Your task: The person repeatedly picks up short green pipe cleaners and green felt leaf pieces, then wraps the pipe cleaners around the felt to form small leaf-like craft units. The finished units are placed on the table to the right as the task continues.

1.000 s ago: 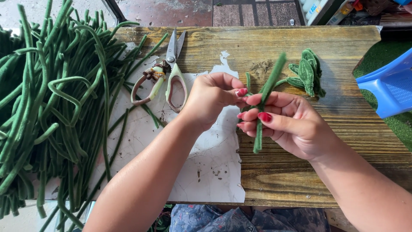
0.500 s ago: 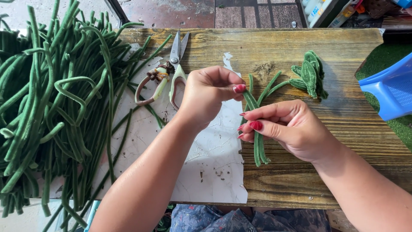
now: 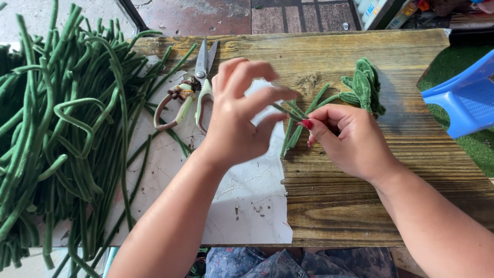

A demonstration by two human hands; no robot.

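Hands at work over a wooden board (image 3: pixel 360 206): the right hand (image 3: pixel 355 139) pinches a bundle of green fuzzy stems (image 3: pixel 294 128) between curled fingers, the stems lying across the board's middle. The left hand (image 3: pixel 239 113) hovers above with fingers spread loose, its fingertips at the stems' upper ends; whether it grips them is unclear. Scissors (image 3: pixel 198 82) lie just left, beside a heap of long green stems (image 3: pixel 67 144).

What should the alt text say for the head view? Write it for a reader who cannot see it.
Two bare hands work a few short green stems over a wooden board: the right hand pinches them, the left hand hovers open-fingered above. Scissors and a big pile of long green stems lie left.
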